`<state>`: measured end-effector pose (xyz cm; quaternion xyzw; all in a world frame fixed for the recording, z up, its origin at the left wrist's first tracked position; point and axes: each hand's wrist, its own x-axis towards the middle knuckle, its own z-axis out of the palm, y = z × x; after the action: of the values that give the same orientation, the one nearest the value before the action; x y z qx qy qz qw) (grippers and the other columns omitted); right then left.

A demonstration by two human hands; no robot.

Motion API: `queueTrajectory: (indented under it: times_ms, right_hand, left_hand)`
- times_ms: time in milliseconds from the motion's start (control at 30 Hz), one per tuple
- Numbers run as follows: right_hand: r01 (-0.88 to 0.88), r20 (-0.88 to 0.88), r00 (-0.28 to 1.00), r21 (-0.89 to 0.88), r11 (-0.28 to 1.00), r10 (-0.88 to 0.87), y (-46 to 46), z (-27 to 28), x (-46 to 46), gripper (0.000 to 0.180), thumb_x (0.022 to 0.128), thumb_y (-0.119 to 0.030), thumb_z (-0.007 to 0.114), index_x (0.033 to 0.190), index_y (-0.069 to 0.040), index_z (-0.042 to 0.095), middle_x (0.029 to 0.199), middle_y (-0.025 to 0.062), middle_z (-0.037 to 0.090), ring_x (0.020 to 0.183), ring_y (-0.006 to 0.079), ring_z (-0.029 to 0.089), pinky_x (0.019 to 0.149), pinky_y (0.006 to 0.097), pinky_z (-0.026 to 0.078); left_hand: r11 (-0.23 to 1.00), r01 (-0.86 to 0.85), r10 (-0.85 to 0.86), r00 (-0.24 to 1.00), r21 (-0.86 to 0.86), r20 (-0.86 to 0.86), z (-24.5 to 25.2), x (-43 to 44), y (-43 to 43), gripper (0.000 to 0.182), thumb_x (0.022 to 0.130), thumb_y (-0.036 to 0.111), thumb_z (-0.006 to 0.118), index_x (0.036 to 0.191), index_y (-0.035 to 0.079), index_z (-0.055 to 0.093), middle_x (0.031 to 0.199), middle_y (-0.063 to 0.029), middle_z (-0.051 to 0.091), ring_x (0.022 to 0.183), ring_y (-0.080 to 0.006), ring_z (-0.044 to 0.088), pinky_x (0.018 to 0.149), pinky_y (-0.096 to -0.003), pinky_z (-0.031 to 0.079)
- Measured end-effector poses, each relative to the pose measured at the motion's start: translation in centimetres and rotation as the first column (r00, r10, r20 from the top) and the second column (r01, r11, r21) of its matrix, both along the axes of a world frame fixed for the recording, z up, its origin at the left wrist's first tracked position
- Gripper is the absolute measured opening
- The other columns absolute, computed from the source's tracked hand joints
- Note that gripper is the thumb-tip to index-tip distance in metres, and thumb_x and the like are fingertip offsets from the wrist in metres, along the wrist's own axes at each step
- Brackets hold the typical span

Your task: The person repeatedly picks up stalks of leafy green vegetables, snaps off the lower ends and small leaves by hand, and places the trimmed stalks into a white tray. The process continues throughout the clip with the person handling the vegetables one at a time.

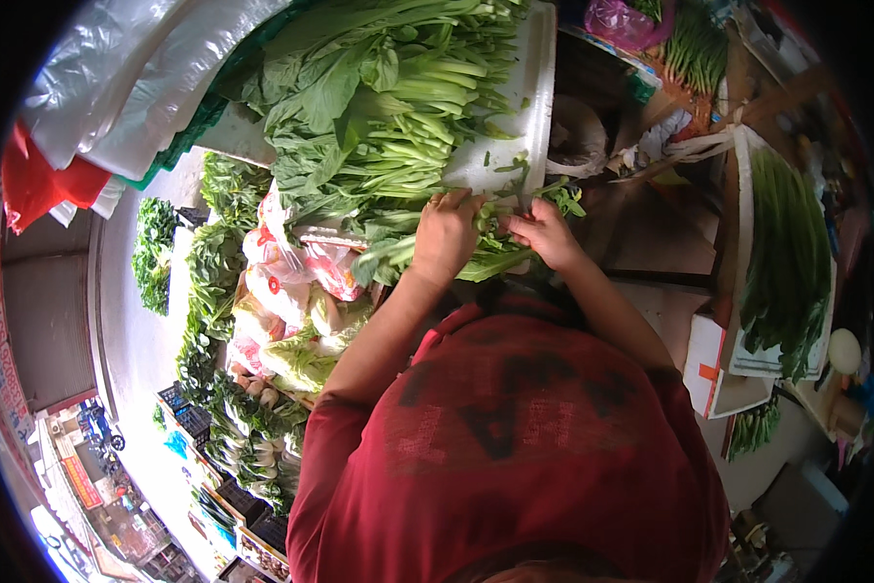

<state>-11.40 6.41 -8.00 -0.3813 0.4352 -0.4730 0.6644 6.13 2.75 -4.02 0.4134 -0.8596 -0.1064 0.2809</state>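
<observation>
Long-stemmed leafy greens (400, 109) lie piled on a white foam board (535, 95), their pale cut stems toward the right. At the pile's near edge, my left hand (448, 229) is closed around several stems of leafy greens (492, 244), with leaves sticking out to its left. My right hand (543, 232) is beside it, thumb and fingers pinching the same greens near the stem ends. Small leaf scraps lie on the board just beyond my hands. The fingertips of both hands are partly hidden among the stems.
To the left are bagged vegetables (280, 262), Chinese cabbages (309, 357) and more greens (214, 270). Plastic bags (138, 73) hang at upper left. On the right, foam boxes hold long green vegetables (787, 255); a tied white plastic strip (692, 149) stretches beside them.
</observation>
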Motion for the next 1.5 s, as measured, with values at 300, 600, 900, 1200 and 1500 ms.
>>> queueTrajectory:
  times_ms: [300,600,900,1200,1500]
  right_hand:
    - [-0.053,-0.426,0.897,-0.374,0.926,-0.121,1.0,0.6,0.4,0.043,0.092,-0.02,0.05,0.129,-0.001,0.038,0.069,0.0033,0.048,0.062,0.0116,0.046,0.059,0.0261,0.04]
    - [-0.115,-0.827,0.534,-0.275,0.955,-0.174,-1.6,-1.3,-0.2,0.045,0.085,-0.025,0.059,0.123,-0.004,0.047,0.072,0.0123,0.056,0.063,0.022,0.055,0.06,0.0323,0.044]
    - [-0.335,-0.782,0.366,-0.616,0.713,-0.504,-10.0,1.6,7.5,0.025,0.082,-0.024,0.061,0.085,0.001,0.057,0.077,0.0126,0.056,0.071,0.0294,0.057,0.064,0.037,0.046]
    - [-0.036,-0.392,0.915,-0.306,0.951,-0.092,-3.3,4.7,3.9,0.021,0.079,-0.014,0.068,0.093,-0.001,0.059,0.072,-0.0026,0.057,0.064,0.0039,0.048,0.056,0.0196,0.038]
    - [0.126,-0.232,0.948,-0.355,0.926,-0.218,0.2,4.4,-0.1,0.014,0.079,-0.007,0.065,0.089,0.001,0.06,0.065,-0.002,0.052,0.061,0.0026,0.044,0.055,0.0196,0.039]
  left_hand:
    - [0.914,-0.061,0.073,0.997,0.402,-0.016,0.7,-0.6,-1.3,0.031,0.068,0.026,0.071,0.087,0.003,0.064,0.074,-0.0136,0.059,0.073,-0.034,0.057,0.065,-0.0395,0.047]
    - [0.563,0.11,0.184,0.949,0.819,-0.254,6.0,4.8,0.7,0.028,0.073,0.017,0.072,0.093,0.0,0.062,0.09,-0.0084,0.064,0.078,-0.0119,0.054,0.073,-0.0282,0.044]
    - [0.647,0.07,0.404,0.813,0.76,-0.419,7.1,9.8,3.2,0.016,0.076,0.008,0.07,0.088,0.001,0.063,0.085,-0.0023,0.065,0.076,-0.0078,0.057,0.069,-0.0238,0.046]
    - [0.921,-0.21,0.307,0.91,0.33,-0.278,6.1,6.8,4.1,0.013,0.069,0.011,0.072,0.079,0.005,0.065,0.078,-0.0115,0.061,0.065,-0.0289,0.059,0.063,-0.034,0.048]
    - [0.998,0.023,-0.021,0.999,0.066,-0.032,5.2,-0.2,-0.3,0.032,0.061,0.006,0.07,0.092,0.01,0.066,0.091,-0.0086,0.06,0.082,-0.0278,0.054,0.076,-0.0353,0.044]
